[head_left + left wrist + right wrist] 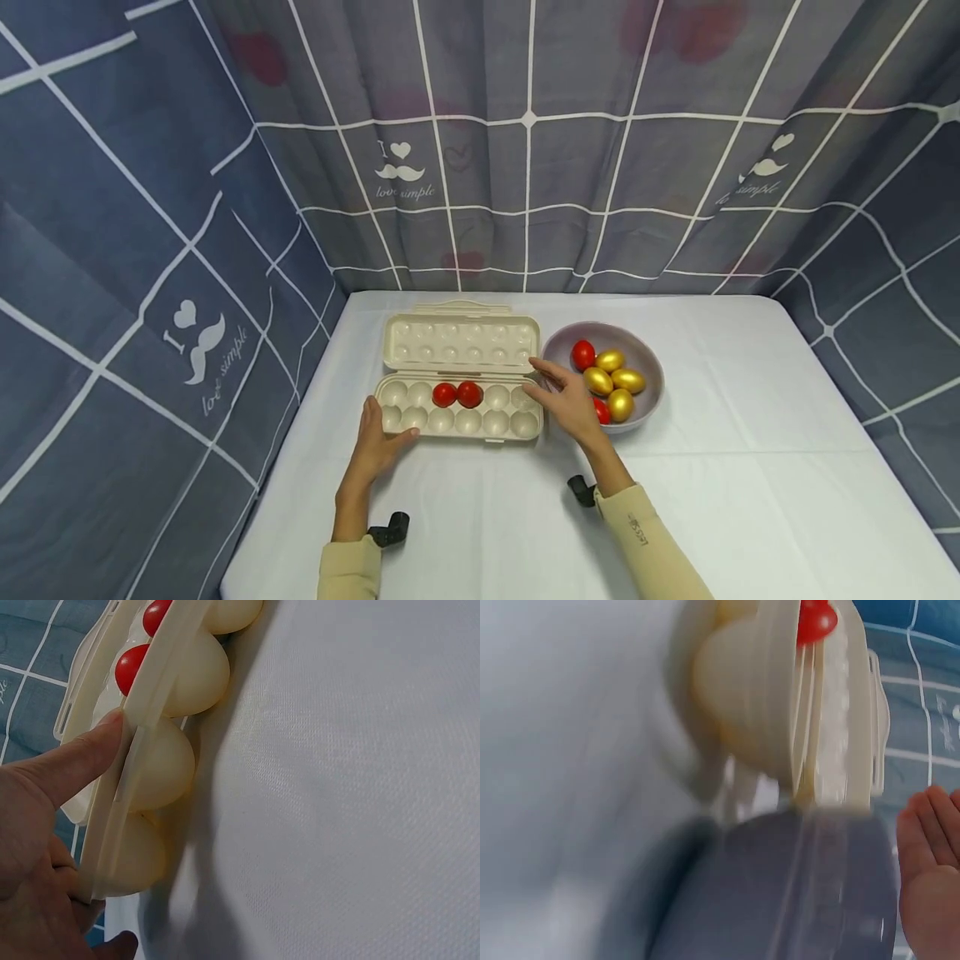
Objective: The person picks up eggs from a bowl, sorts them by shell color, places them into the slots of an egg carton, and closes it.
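A cream plastic egg carton (495, 422) lies open on the table, its lid (465, 343) folded back at the far side. Two red eggs (469, 394) sit side by side in the back row of cups. My left hand (372, 446) grips the carton's left end, thumb over the front rim in the left wrist view, with the other fingers partly hidden behind the end. My right hand (572, 405) hovers by the carton's right end, fingers extended and nothing held. Beside it, a greyish-mauve bowl (652, 387) contains gold eggs (628, 381) and red eggs (583, 355).
A white cloth covers the table (720, 500). Behind it and along both sides hangs a grey-blue curtain (487, 167) with white grid lines. Black camera mounts (390, 530) stick out at both wrists. The bowl stands close against the carton's right end.
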### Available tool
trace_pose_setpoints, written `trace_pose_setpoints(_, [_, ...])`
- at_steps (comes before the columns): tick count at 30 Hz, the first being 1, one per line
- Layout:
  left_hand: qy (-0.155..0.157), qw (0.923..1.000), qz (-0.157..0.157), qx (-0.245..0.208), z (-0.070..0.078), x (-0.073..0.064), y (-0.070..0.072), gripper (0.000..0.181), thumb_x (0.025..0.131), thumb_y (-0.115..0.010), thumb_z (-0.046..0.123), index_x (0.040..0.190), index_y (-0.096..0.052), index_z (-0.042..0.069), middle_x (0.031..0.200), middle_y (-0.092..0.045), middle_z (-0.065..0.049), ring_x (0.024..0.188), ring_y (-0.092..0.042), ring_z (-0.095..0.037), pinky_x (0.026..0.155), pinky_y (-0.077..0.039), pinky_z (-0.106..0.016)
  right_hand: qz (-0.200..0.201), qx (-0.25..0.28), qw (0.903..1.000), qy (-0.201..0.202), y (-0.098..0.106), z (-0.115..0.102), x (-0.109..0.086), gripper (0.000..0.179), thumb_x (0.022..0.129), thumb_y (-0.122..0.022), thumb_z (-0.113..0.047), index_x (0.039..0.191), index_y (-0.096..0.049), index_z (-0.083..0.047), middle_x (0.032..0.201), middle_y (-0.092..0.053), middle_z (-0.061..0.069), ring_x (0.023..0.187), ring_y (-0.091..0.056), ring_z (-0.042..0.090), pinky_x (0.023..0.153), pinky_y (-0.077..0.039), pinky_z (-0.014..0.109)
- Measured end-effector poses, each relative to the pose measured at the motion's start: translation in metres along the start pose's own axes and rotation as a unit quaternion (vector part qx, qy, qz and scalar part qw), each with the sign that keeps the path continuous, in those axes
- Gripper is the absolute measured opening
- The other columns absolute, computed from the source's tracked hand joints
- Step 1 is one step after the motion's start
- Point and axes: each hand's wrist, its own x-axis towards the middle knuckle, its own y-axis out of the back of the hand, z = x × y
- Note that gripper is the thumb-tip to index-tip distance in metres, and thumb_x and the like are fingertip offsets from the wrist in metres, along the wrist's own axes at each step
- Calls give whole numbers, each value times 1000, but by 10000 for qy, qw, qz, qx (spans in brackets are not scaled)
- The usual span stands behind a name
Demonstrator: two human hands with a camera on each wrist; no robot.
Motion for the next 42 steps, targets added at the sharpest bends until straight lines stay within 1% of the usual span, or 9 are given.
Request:
trace_pose_setpoints(5, [-7, 10000, -3, 6, 0, -1, 0, 111, 89, -74, 28, 151, 11, -8, 159, 15, -28, 146, 13, -42, 117, 2, -53, -64, -734, 9972, -80, 31, 24, -11, 47, 86, -76, -9, 128, -61, 8, 128, -61, 24, 120, -56, 43, 102, -43, 52])
trace_pose_setpoints(7, [-29, 10000, 19, 5, 0, -1, -1, 111, 89, -74, 28, 151, 10, -8, 159, 14, -29, 146, 13, -43, 117, 2, -54, -82, -1091, 9939, -115, 43, 25, -18, 48, 85, -78, -13, 128, -63, 4, 126, -64, 20, 117, -59, 42, 98, -46, 52])
trace_pose_setpoints(11, [-48, 10000, 39, 23, -1, -1, -1, 111, 89, -74, 29, 151, 9, -9, 159, 13, -30, 146, 12, -44, 117, 1, -55, -236, -1102, 9929, -376, 72, 28, -31, 50, 86, -79, -17, 129, -63, 3, 127, -64, 20, 116, -59, 42, 95, -49, 50])
trace_pose_setpoints(13, [-37, 10000, 7, 48, -1, -1, -1, 111, 89, -74, 30, 151, 9, -9, 159, 13, -29, 146, 12, -44, 117, 1, -55, -297, -1076, 9925, -498, 89, 28, -37, 51, 87, -77, -16, 130, -60, 7, 128, -62, 22, 118, -58, 43, 96, -49, 45])
trace_pose_setpoints(16, [-25, 10000, -19, 87, -1, -2, 1, 111, 90, -73, 31, 151, 10, -9, 159, 13, -28, 146, 12, -43, 117, 1, -54, -260, -1155, 9908, -652, 110, 29, -42, 51, 89, -75, -16, 130, -58, 10, 129, -60, 26, 118, -57, 44, 93, -50, 29])
trace_pose_setpoints(19, [-60, 9999, 39, 91, 0, -3, 3, 111, 89, -74, 31, 151, 9, -11, 159, 12, -30, 146, 11, -44, 117, 1, -54, -299, -1210, 9894, -744, 123, 29, -43, 50, 91, -73, -18, 131, -58, 9, 131, -58, 27, 119, -57, 43, 89, -47, 15])
trace_pose_setpoints(30, [-111, 9999, 22, -2, 1, -4, 1, 111, 89, -74, 30, 150, 8, -12, 158, 12, -31, 145, 10, -46, 116, 0, -56, -1082, -1279, 9807, -1011, 116, 30, -31, 47, 90, -73, -18, 125, -62, 10, 124, -63, 25, 114, -60, 37, 85, -52, 24])
trace_pose_setpoints(37, [-190, 9998, 46, 35, 1, -2, 0, 112, 88, -75, 31, 150, 9, -12, 158, 12, -32, 145, 9, -46, 117, 0, -55, -1381, -1619, 9705, -1137, 110, 28, -19, 39, 91, -67, -8, 123, -62, 14, 120, -65, 24, 109, -59, 30, 85, -51, 26])
trace_pose_setpoints(42, [-152, 9998, 102, 23, 0, -3, 0, 112, 87, -76, 28, 150, 8, -12, 157, 11, -33, 145, 9, -47, 116, -1, -56, -1654, -1315, 9664, -1466, 105, 31, -10, 37, 92, -61, -4, 123, -60, 15, 120, -64, 25, 100, -61, 25, 82, -52, 27])
